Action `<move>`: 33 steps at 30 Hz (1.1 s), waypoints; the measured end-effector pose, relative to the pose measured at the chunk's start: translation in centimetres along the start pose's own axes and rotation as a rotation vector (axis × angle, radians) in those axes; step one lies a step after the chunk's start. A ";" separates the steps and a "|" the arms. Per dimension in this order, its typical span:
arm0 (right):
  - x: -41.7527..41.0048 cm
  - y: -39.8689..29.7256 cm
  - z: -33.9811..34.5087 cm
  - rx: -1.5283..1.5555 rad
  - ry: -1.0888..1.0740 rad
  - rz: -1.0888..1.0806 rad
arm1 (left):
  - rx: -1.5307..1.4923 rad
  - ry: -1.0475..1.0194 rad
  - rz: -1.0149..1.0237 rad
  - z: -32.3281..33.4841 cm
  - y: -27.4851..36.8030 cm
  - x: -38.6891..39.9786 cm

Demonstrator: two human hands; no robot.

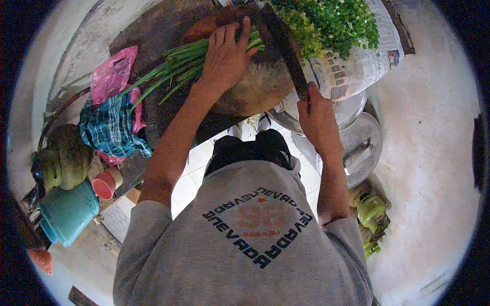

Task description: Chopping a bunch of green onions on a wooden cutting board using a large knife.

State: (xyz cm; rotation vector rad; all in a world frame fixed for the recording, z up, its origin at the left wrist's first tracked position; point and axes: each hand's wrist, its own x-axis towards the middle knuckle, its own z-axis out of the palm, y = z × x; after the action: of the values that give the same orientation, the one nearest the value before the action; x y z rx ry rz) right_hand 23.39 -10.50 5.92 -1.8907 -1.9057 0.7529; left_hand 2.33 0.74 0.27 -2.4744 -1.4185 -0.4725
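Observation:
My left hand (229, 53) presses down on a bunch of green onions (183, 63), whose long leaves trail to the left. Beneath them is a round wooden chopping block (264, 84). In my right hand (319, 114) is the handle of a large knife with a broad dark blade (281, 46), which lies across the right part of the block, just right of the onions' cut end. Beyond the blade, a heap of chopped green onion (337, 26) rests on newspaper (348, 72).
Pink plastic bags (114, 76) and a blue checked cloth (111, 122) lie at the left. Lower left are a teal plastic bucket (71, 214), a red cup (103, 185) and a gas cylinder (71, 157). A round metal lid (360, 153) and a green gas cylinder (371, 214) are at the right.

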 end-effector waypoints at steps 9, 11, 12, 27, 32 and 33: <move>0.1 -1.6 0.2 0.035 -0.083 0.128 | -0.158 -0.010 0.048 -0.3 -0.5 -0.2; 0.1 -1.4 0.4 0.012 -0.113 0.125 | -0.167 -0.025 0.033 -0.1 -0.7 0.0; 0.0 -1.2 0.5 0.002 -0.100 0.107 | -0.168 -0.023 0.033 0.0 -0.7 0.1; -0.2 -2.6 1.1 0.041 -0.063 0.168 | -0.119 -0.013 -0.068 -0.5 0.1 0.1; -0.5 -1.9 0.1 0.085 0.027 0.160 | -0.170 -0.022 -0.012 0.3 -1.0 -0.2; -0.6 -1.8 0.0 0.087 0.028 0.159 | -0.168 -0.022 -0.012 0.5 -1.1 -0.2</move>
State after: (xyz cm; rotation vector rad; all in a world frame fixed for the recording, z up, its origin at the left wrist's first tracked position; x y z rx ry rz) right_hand 21.94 -11.02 7.02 -2.0050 -1.6924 0.8380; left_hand 1.35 1.33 -0.26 -2.6100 -1.4575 -0.5909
